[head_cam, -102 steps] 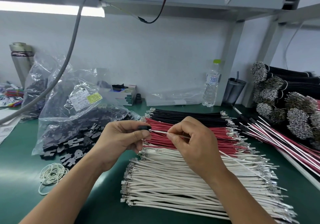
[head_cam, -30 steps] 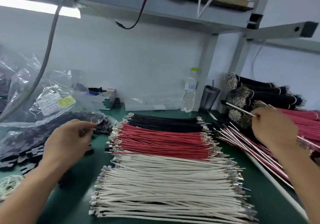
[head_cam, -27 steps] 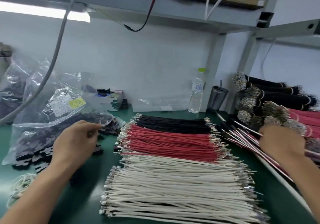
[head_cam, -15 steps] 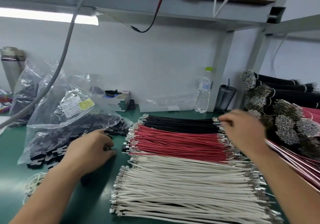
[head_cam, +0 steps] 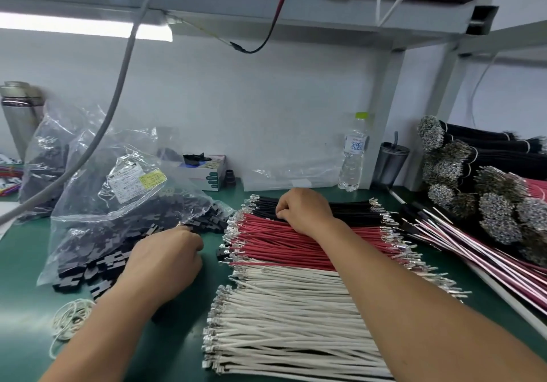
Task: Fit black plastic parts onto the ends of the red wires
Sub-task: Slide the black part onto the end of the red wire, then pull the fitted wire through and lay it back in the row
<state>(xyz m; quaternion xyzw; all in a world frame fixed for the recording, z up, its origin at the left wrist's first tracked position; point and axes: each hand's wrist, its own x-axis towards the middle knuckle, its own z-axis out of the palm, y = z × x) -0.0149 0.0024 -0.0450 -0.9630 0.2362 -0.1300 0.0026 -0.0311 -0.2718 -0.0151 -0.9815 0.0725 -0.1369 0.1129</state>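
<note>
- The red wires (head_cam: 296,242) lie in a flat row on the desk (head_cam: 23,260), between black wires (head_cam: 349,213) and white wires (head_cam: 290,316).
- The right hand (head_cam: 305,210) pinches at the row's far edge, fingers curled; which wire they hold, I cannot tell.
- The left hand (head_cam: 165,260), fingers curled, reaches among the black parts (head_cam: 97,266) spilling from the bag (head_cam: 124,192); its hold is hidden.
- The wires look light and bendy: best held just behind the metal tip.
- The parts look small and rigid.
</note>
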